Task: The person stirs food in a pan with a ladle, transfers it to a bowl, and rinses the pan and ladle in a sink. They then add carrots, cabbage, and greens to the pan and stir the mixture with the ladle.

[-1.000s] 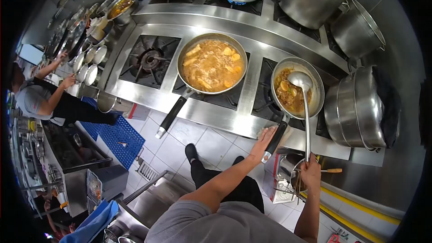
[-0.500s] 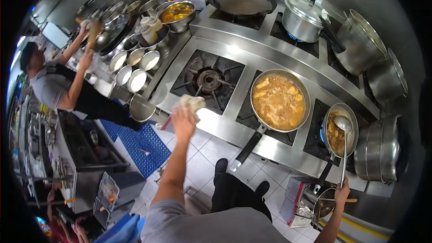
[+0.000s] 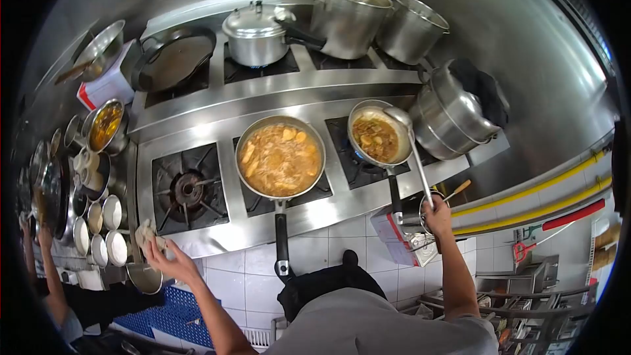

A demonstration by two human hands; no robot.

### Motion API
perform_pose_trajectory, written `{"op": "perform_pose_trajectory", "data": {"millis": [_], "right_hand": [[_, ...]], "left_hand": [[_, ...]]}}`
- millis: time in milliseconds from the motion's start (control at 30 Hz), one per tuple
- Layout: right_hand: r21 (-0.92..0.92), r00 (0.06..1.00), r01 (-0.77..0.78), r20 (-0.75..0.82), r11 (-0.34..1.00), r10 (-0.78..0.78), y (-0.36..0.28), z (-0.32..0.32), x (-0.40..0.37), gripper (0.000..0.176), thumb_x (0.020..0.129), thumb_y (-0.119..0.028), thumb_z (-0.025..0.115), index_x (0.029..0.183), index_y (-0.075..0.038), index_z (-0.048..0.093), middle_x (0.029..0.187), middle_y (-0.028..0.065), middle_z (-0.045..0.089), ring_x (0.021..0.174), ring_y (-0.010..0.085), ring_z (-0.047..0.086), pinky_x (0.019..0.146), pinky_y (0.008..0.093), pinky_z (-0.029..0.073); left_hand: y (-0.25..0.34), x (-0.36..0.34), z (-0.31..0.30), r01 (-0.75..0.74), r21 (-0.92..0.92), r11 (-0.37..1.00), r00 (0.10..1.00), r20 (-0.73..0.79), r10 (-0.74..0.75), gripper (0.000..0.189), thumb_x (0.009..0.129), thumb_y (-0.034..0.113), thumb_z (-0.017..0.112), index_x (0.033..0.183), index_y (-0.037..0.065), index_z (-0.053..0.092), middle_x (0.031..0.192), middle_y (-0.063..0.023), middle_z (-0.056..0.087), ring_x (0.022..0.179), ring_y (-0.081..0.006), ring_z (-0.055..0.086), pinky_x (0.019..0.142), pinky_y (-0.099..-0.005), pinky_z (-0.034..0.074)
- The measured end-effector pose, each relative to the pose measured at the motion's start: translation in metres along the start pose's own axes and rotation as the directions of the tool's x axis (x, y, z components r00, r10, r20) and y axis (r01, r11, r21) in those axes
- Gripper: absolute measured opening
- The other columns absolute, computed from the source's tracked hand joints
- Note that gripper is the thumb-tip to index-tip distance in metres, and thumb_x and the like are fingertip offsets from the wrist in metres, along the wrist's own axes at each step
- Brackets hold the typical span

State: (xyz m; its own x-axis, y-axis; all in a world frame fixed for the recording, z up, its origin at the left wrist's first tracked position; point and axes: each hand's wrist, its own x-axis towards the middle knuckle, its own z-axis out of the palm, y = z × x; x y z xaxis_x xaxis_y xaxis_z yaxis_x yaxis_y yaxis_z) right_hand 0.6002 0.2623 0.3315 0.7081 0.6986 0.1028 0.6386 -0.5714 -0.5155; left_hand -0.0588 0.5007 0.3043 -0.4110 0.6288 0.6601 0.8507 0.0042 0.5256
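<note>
My left hand has a crumpled beige cloth against its fingers, at the front left corner of the stove. My right hand grips the handle of a long metal ladle, whose bowl rests at the right rim of a small pan of brown food. Left of it, a larger pan holds orange-brown sauce with yellow chunks, its black handle pointing toward me. An unlit burner lies bare at the stove's left.
Behind stand a dark wok, a pressure cooker over blue flame and tall pots. A large steel pot is at the right. Bowls of white contents and a co-worker's arms are at the left.
The view has turned to the right. The ladle has moved from over the food to the small pan's right rim. My left hand and cloth are now at the stove's front left corner.
</note>
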Motion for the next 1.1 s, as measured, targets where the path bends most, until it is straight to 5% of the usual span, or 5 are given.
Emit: {"op": "perform_pose_trajectory", "data": {"millis": [200,367,467,900,1100], "right_hand": [[-0.086,0.987,0.16,0.04,0.983,-0.157,-0.016,0.012,0.042,0.026,0.088,-0.016,0.064,0.108,0.001,0.064,0.085,0.0255,0.067,0.083,0.0443,0.065,0.072,0.0471,0.051],[-0.141,0.968,0.197,0.187,0.97,-0.17,0.005,0.014,0.077,0.028,0.089,-0.018,0.063,0.112,-0.001,0.062,0.086,0.0284,0.066,0.084,0.0474,0.063,0.076,0.0522,0.051],[-0.177,0.912,0.274,0.361,0.945,-0.196,0.018,-0.039,0.081,0.029,0.09,-0.02,0.061,0.113,-0.003,0.059,0.086,0.0291,0.066,0.083,0.0487,0.063,0.077,0.0552,0.051],[0.125,0.86,0.01,0.505,0.992,-0.072,0.065,-0.076,0.058,0.027,0.098,-0.024,0.054,0.111,0.001,0.055,0.07,0.0196,0.061,0.061,0.0326,0.063,0.054,0.0432,0.049],[0.382,0.39,-0.903,0.921,0.198,0.002,0.0,-0.093,0.027,0.025,0.102,-0.025,0.052,0.114,-0.003,0.056,0.071,0.0019,0.05,0.052,0.007,0.04,0.044,0.0216,0.035]], "left_hand": [[0.273,-0.104,-0.052,0.405,-0.817,0.411,0.854,0.499,0.15,0.028,0.095,0.015,0.057,0.118,0.0,0.059,0.112,-0.0127,0.062,0.1,-0.0212,0.059,0.085,-0.0317,0.047],[0.395,-0.273,0.062,0.552,-0.3,0.778,0.154,0.954,0.259,0.043,0.096,0.036,0.061,0.127,0.005,0.055,0.106,-0.0121,0.066,0.091,-0.0214,0.068,0.077,-0.0304,0.054],[0.453,-0.295,0.091,0.904,0.345,0.253,-0.395,0.901,0.181,0.047,0.096,0.049,0.057,0.115,0.005,0.057,0.092,-0.0119,0.065,0.074,-0.0197,0.066,0.062,-0.0299,0.054],[0.508,-0.322,0.076,0.88,0.061,0.472,-0.068,0.998,-0.002,0.044,0.098,0.042,0.057,0.091,0.0,0.05,0.059,-0.0041,0.048,0.039,-0.0156,0.049,0.034,-0.0311,0.038],[0.494,-0.309,0.057,0.794,0.056,0.605,-0.094,0.995,0.031,0.045,0.098,0.04,0.057,0.097,-0.004,0.051,0.061,-0.0074,0.053,0.042,-0.0177,0.054,0.037,-0.0325,0.043]]}}
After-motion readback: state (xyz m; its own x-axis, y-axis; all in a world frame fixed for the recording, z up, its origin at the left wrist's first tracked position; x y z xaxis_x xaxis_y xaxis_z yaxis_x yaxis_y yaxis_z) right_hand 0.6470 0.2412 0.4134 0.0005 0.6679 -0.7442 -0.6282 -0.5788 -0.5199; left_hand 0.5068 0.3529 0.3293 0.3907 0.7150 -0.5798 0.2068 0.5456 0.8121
